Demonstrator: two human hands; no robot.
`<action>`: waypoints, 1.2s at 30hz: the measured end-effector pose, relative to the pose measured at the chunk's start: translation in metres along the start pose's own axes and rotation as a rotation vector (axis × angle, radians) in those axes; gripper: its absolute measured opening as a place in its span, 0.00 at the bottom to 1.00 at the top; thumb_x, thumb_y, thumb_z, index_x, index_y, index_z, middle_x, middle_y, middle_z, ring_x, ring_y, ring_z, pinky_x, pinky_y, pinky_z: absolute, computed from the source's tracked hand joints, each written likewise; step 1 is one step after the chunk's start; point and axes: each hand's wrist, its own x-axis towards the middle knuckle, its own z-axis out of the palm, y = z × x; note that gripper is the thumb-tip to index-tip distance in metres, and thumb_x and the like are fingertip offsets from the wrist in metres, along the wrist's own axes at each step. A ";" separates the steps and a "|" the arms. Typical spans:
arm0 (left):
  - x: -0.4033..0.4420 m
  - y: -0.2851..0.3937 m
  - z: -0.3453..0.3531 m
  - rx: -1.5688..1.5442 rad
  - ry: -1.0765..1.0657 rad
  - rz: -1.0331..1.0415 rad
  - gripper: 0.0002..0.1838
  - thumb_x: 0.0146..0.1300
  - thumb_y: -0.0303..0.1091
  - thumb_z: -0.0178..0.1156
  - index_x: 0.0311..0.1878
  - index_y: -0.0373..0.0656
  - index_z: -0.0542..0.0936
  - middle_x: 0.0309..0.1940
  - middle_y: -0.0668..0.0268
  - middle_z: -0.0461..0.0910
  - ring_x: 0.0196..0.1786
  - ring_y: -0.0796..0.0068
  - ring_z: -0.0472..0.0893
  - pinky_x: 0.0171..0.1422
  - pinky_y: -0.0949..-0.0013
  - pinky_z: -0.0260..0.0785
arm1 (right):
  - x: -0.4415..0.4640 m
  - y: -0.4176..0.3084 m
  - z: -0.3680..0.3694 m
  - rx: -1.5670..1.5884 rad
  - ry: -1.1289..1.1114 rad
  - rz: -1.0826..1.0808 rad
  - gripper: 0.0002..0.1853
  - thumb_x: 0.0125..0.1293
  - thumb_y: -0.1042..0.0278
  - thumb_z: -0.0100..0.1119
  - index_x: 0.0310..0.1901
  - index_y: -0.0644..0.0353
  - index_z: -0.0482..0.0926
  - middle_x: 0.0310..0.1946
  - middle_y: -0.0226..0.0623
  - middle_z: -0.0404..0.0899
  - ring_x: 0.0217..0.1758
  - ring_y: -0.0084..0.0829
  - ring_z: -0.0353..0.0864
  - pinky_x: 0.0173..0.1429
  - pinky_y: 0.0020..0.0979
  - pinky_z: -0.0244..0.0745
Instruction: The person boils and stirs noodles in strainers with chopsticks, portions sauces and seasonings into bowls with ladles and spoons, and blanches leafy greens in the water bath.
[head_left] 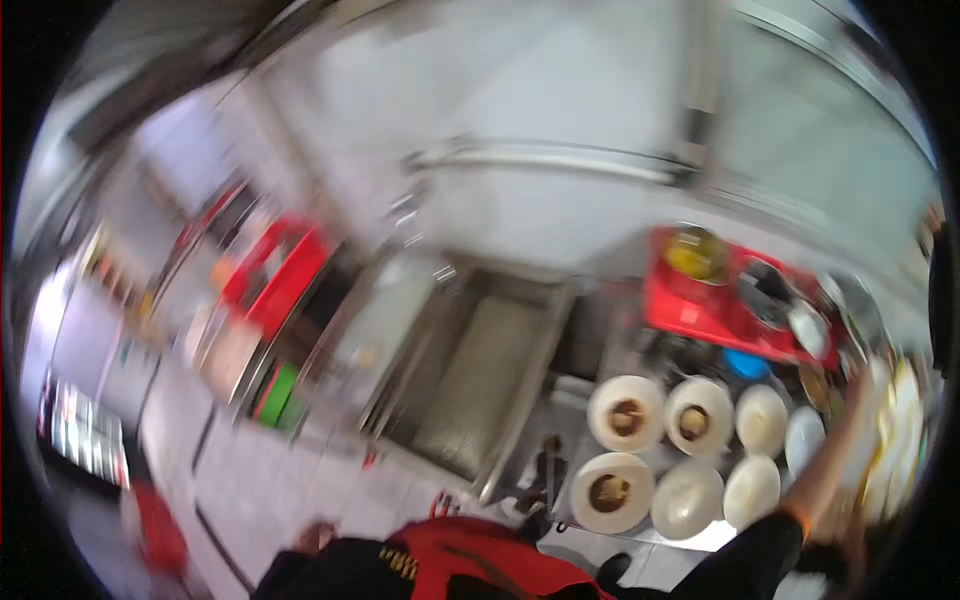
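My right arm stretches across the right side of the counter. My right hand (868,382) is smeared by motion near metal containers beside the red tray (668,300); whether it holds anything does not show. Left of the forearm stand several white bowls (690,499), some with dark brown sauce and a pale lump in them, others with nothing visible inside. My left hand (318,538) hangs low by my body, away from the counter, its fingers too blurred to make out.
A sink basin (480,380) lies left of the bowls. On the red tray sit a pot of yellow liquid (696,254) and a dark container (765,292). A red basket (285,280) stands farther left. Part of another person shows at the right edge.
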 end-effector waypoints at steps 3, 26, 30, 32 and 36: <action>0.068 -0.064 -0.058 0.789 0.039 -0.326 0.36 0.56 0.70 0.54 0.48 0.44 0.83 0.43 0.60 0.84 0.45 0.58 0.82 0.53 0.52 0.73 | -0.057 -0.186 0.018 -0.195 0.198 -0.106 0.18 0.68 0.64 0.53 0.55 0.65 0.73 0.54 0.46 0.74 0.47 0.38 0.81 0.48 0.36 0.81; -0.369 0.061 -0.314 0.329 0.797 1.732 0.11 0.49 0.25 0.61 0.38 0.37 0.80 0.35 0.60 0.80 0.39 0.65 0.80 0.44 0.69 0.71 | -0.903 -1.084 0.375 1.022 -1.360 -0.703 0.17 0.70 0.72 0.53 0.58 0.64 0.73 0.53 0.37 0.75 0.55 0.25 0.74 0.60 0.27 0.67; -0.318 0.024 -0.461 0.255 0.939 1.362 0.14 0.50 0.19 0.61 0.42 0.36 0.81 0.39 0.58 0.82 0.44 0.63 0.81 0.46 0.68 0.72 | -0.986 -1.158 0.487 1.024 -1.604 -0.396 0.16 0.69 0.65 0.57 0.53 0.63 0.76 0.41 0.31 0.79 0.41 0.19 0.77 0.45 0.21 0.70; -0.278 0.003 -0.517 0.277 0.926 1.233 0.13 0.56 0.19 0.60 0.46 0.36 0.80 0.44 0.59 0.80 0.48 0.67 0.79 0.50 0.67 0.72 | -1.022 -1.189 0.569 1.010 -1.605 -0.120 0.17 0.67 0.60 0.60 0.50 0.63 0.78 0.34 0.30 0.79 0.31 0.17 0.75 0.38 0.20 0.68; -0.201 -0.010 -0.598 0.116 0.838 1.135 0.12 0.60 0.23 0.60 0.48 0.37 0.79 0.49 0.59 0.78 0.50 0.71 0.78 0.52 0.70 0.72 | -1.070 -1.224 0.727 0.623 -1.353 -0.215 0.19 0.65 0.55 0.61 0.49 0.61 0.79 0.30 0.35 0.80 0.27 0.23 0.77 0.32 0.25 0.71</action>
